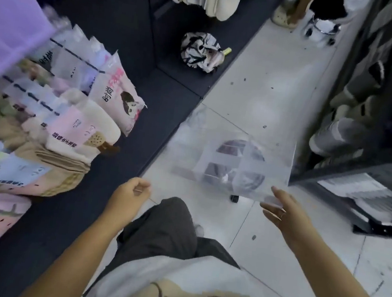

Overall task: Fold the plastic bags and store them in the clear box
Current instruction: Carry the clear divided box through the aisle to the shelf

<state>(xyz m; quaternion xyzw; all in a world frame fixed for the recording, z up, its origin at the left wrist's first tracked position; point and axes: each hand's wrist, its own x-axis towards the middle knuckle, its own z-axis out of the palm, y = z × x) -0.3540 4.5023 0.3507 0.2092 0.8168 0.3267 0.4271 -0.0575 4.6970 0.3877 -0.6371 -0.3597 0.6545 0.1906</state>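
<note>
Frame is motion-blurred. One translucent plastic bag (235, 157) is spread out above the white floor (278, 79), dark round print on it unreadable. Right hand (283, 210) touches the bag's near edge, fingers extended; cannot tell whether it actually grips. Left hand (131, 193) is curled into a loose fist near the bag's left corner; contact unclear, any film there is too sheer to see. Packaged goods (54, 117) stacked on the dark shelf (158, 124) at left, count not readable. Clear box not identifiable.
</note>
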